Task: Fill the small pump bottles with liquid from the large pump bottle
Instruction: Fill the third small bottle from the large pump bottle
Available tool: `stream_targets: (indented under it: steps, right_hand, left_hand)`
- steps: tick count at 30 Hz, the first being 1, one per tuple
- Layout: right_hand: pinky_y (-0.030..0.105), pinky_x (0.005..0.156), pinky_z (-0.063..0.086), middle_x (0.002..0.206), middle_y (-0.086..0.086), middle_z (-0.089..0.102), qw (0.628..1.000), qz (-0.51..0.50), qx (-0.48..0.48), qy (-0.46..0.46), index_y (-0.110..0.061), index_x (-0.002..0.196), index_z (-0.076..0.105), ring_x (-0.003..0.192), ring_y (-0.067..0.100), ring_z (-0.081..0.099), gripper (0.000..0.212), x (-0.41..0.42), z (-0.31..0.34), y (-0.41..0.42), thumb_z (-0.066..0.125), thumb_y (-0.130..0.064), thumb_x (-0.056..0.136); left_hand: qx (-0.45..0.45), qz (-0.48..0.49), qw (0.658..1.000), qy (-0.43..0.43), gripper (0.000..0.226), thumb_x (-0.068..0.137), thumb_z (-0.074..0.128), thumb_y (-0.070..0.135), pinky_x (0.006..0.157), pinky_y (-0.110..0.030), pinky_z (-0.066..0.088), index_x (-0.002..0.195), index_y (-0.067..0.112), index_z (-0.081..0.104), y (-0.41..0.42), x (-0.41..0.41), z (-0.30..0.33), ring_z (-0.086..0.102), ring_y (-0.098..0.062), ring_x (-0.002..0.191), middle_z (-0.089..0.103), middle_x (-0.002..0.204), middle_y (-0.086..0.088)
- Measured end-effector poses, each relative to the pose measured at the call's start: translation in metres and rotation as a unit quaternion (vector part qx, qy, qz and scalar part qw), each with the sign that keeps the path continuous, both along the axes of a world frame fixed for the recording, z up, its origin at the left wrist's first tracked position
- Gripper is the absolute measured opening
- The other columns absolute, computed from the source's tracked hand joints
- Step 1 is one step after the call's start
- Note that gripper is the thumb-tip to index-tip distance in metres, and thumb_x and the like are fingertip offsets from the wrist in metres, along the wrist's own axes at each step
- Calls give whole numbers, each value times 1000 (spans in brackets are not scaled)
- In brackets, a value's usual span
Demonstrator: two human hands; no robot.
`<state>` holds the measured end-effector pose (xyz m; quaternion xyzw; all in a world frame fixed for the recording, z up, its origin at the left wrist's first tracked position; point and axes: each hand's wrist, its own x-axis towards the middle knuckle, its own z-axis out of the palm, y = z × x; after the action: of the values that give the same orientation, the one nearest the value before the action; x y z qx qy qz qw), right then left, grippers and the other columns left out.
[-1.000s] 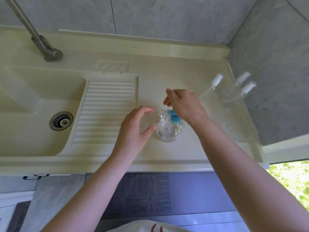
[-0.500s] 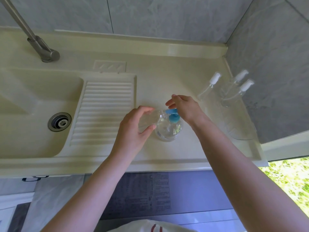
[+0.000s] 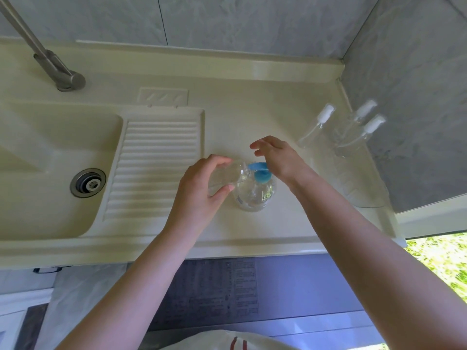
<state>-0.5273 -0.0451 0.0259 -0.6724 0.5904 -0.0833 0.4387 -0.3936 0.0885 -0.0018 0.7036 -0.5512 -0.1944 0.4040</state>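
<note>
Left hand: your left hand (image 3: 199,188) grips a small clear bottle (image 3: 226,176), tilted, mouth at the blue spout.
Right hand: your right hand (image 3: 276,159) presses the blue pump head (image 3: 260,171), fingers relaxed.
Large pump bottle: large pump bottle (image 3: 255,194) stands between your hands.
Counter: three capped small bottles (image 3: 353,127) near the right wall.

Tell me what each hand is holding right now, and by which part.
The left hand grips a small clear bottle around its body, mouth at the blue spout. The right hand rests on the large pump bottle, holding nothing.
</note>
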Motion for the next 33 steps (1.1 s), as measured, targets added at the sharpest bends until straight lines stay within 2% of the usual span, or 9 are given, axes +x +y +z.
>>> stream_targets:
  steps: [2, 5, 12, 16, 19, 23, 27, 30, 33]
  right_hand:
    - [46, 108, 37, 112, -11, 66, 1000, 8, -4, 10, -45, 95, 63, 113, 20, 57, 36, 1, -3, 1, 29, -36, 90]
    - [46, 109, 34, 123, -9, 62, 999, -1, -23, 31, -41, 113, 60, 117, 21, 53, 39, 1, -8, 1, 27, -31, 97]
    - [46, 111, 28, 133, -4, 56, 998, 2, -47, 43, -41, 129, 51, 124, 24, 47, 39, -1, -7, 0, 24, -36, 101]
    - [43, 105, 25, 134, -1, 55, 996, 7, -77, 51, -39, 132, 49, 127, 26, 45, 39, -2, -7, 3, 26, -38, 101]
    - [44, 109, 27, 139, -1, 53, 997, 5, -69, 46, -39, 135, 47, 128, 27, 46, 39, -1, -1, -3, 29, -46, 101]
    - [47, 113, 27, 140, -2, 53, 999, -2, -30, 28, -43, 134, 48, 126, 26, 47, 40, -1, -7, 3, 26, -40, 101]
    - [44, 111, 25, 142, -2, 51, 998, 3, -48, 32, -40, 138, 45, 130, 25, 45, 41, 0, -5, 4, 29, -42, 100]
    - [47, 115, 27, 142, -1, 51, 1000, 4, 9, -3, -42, 136, 45, 128, 25, 51, 44, 2, -1, -5, 35, -49, 94]
    - [47, 113, 32, 133, 1, 57, 1000, -12, 23, -4, -46, 130, 48, 121, 26, 56, 51, 3, -10, -2, 31, -47, 82]
  left_hand:
    - [4, -2, 1000, -6, 44, 80, 77, 14, 98, -24, 41, 119, 25, 61, 0, 0, 0, 56, -7, 110, 63, 116, 15]
    - [10, -1, 1000, -15, 45, 80, 77, 15, 98, -28, 42, 120, 26, 60, -1, 0, 0, 56, -9, 110, 63, 116, 15]
    - [7, -2, 1000, -20, 46, 79, 77, 16, 98, -30, 43, 120, 27, 59, -2, 2, -3, 57, -10, 110, 63, 116, 16]
    - [7, -3, 1000, -19, 46, 79, 77, 15, 98, -33, 44, 119, 27, 59, -1, 1, -2, 57, -11, 110, 63, 116, 16]
    - [6, -6, 1000, -20, 45, 80, 77, 15, 99, -32, 44, 119, 27, 59, -2, 2, 1, 58, -12, 111, 63, 117, 15]
    - [20, -10, 999, -28, 45, 80, 77, 17, 98, -30, 43, 119, 29, 58, -2, 3, 1, 57, -12, 111, 63, 117, 16]
    - [28, -15, 999, -25, 45, 80, 78, 17, 96, -33, 47, 118, 31, 58, -2, 4, 3, 57, -11, 112, 62, 116, 16]
    - [21, -8, 999, -31, 45, 80, 78, 19, 98, -35, 46, 118, 32, 58, -3, 4, 5, 57, -11, 112, 63, 116, 17]
    - [18, -7, 999, -44, 46, 79, 78, 19, 97, -38, 46, 117, 33, 58, -4, 4, 5, 57, -12, 110, 63, 115, 16]
